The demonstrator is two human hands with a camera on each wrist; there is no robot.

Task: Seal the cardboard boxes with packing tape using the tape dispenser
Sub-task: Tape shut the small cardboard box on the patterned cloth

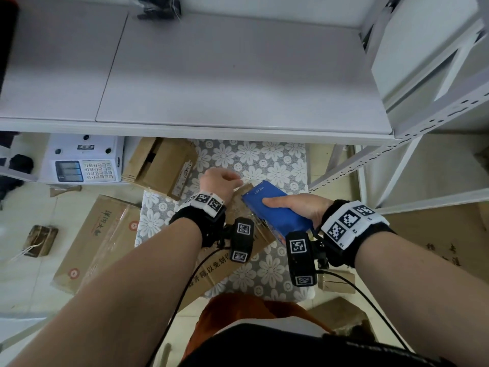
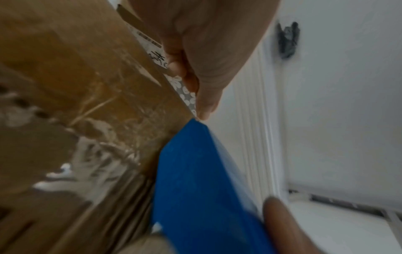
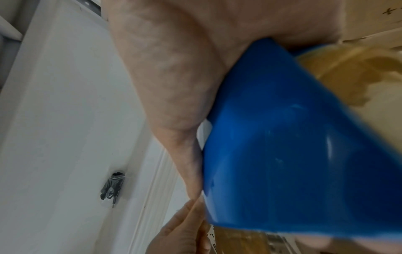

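Observation:
A brown cardboard box (image 1: pixel 214 270) with glossy tape over its top (image 2: pixel 87 86) lies on a flower-patterned cloth (image 1: pixel 264 160). My right hand (image 1: pixel 280 205) grips a blue tape dispenser (image 1: pixel 275 215), thumb on its upper face, and holds it against the box top near the far edge. In the right wrist view the dispenser (image 3: pixel 293 154) fills the frame below my palm (image 3: pixel 174 68). My left hand (image 1: pixel 225 181) sits just left of the dispenser's nose. Its thumb and fingers (image 2: pixel 204 103) pinch the far edge of the box, beside the dispenser (image 2: pixel 206 189).
A white metal shelf (image 1: pixel 211 75) overhangs the work spot, with a black item (image 1: pixel 158 6) at its back. A white scale (image 1: pixel 84 160) and more cardboard boxes (image 1: pixel 161 165) (image 1: pixel 98 239) stand to the left. Flattened cardboard (image 1: pixel 436 234) lies on the floor to the right.

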